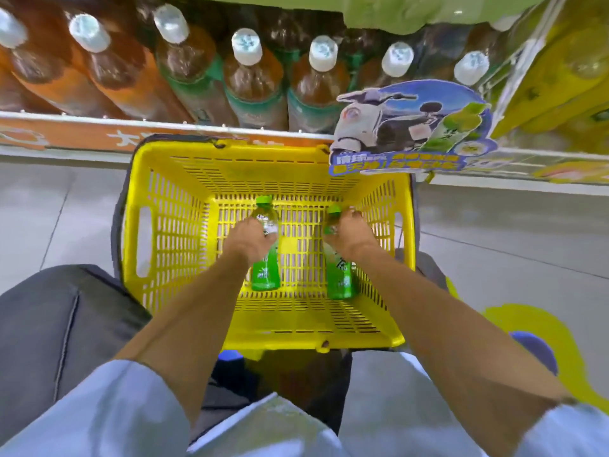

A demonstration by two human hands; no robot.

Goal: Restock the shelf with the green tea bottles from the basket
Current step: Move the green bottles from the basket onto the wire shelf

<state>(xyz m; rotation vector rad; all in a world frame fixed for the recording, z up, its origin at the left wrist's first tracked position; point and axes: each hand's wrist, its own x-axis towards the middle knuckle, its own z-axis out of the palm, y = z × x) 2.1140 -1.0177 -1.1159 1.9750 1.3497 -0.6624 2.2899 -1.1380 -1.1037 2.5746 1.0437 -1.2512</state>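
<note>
Hidden: each hand covers its bottle's upper body, and the label print is too blurred to read.
Cut off: the big bottles (253,80) on the shelf (131,133) run out of the top edge. A sign (412,127) covers the basket's far right corner.
Unclear: whether the two bottles rest on the basket floor or are raised off it.
Left bottle (265,275): inside the basket (178,225), left of centre. Its long axis runs from the person toward the shelf, green cap at the shelf end and base nearest the person.
Right bottle (341,278): inside the basket, on the right, roughly parallel to the left bottle and apart from it. Its cap points the same way.
Left hand (252,237): fingers curled round the left bottle just below its neck, gripping it from above.
Right hand (351,230): wrapped round the right bottle's upper part, beside the cap.
Basket: yellow, slatted, on the floor against the shelf front.
</note>
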